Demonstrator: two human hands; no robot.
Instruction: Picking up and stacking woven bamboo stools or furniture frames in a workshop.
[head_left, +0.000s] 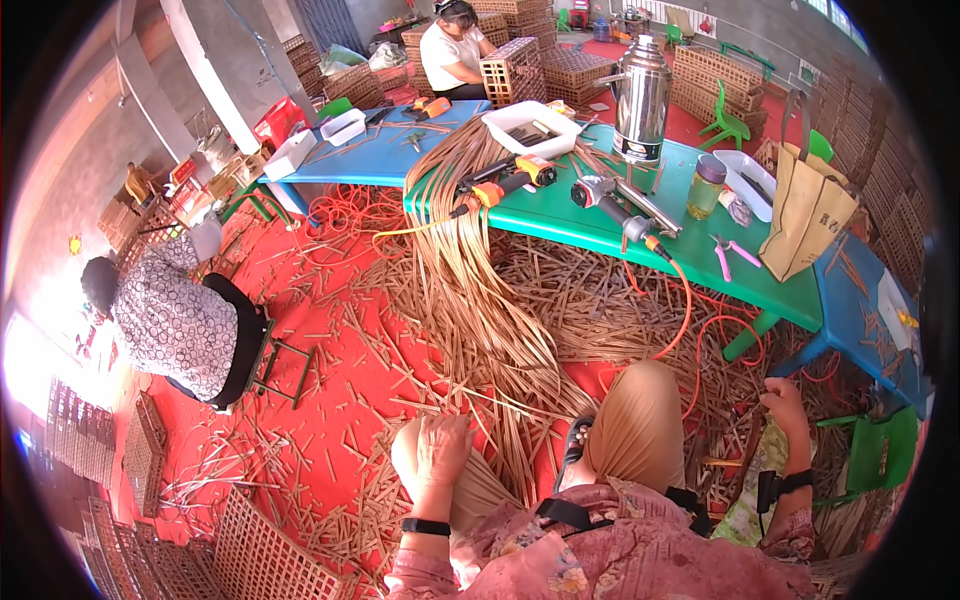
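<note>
My left hand point(443, 452) rests on my left knee. Its fingers bend down over the far side of the knee, so their tips are hidden. My right hand point(787, 408) is out to the right, beside my right leg, with its fingers curled. A small dark and red thing point(741, 408) shows by its fingertips, too small to name. Below it hangs a green patterned cloth point(762, 470). Ahead, a thick bundle of tan flat strips point(470, 270) spills off the green table point(560, 215) down to the floor.
On the green table are an orange power tool point(515, 182), a grey one point(615, 208), a steel flask point(642, 100), a jar point(705, 187), pink-handled pliers point(735, 256) and a paper bag point(805, 210). Orange hoses point(685, 310) and loose strips cover the floor. Two people sit nearby, among woven baskets point(255, 550).
</note>
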